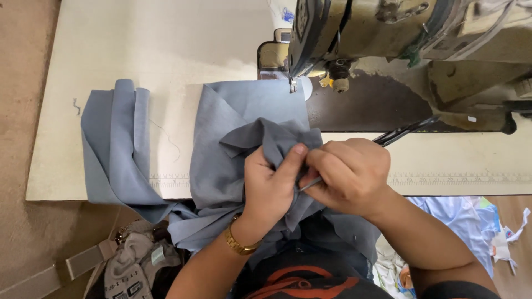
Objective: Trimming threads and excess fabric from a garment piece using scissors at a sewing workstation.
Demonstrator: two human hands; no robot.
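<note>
A grey-blue cloth lies bunched over the near edge of the sewing table and hangs down toward my lap. My left hand, with a gold watch on the wrist, pinches a fold of this cloth, thumb on top. My right hand is closed on a pair of black-handled scissors; their handles stick out to the upper right and the thin metal tip meets the fold between my hands. The cloth's far edge lies under the needle of the sewing machine.
A second strip of the grey-blue cloth drapes over the table's left front edge. A ruler scale runs along the near edge. Light blue fabric lies at the lower right, and a bag with straps at the lower left.
</note>
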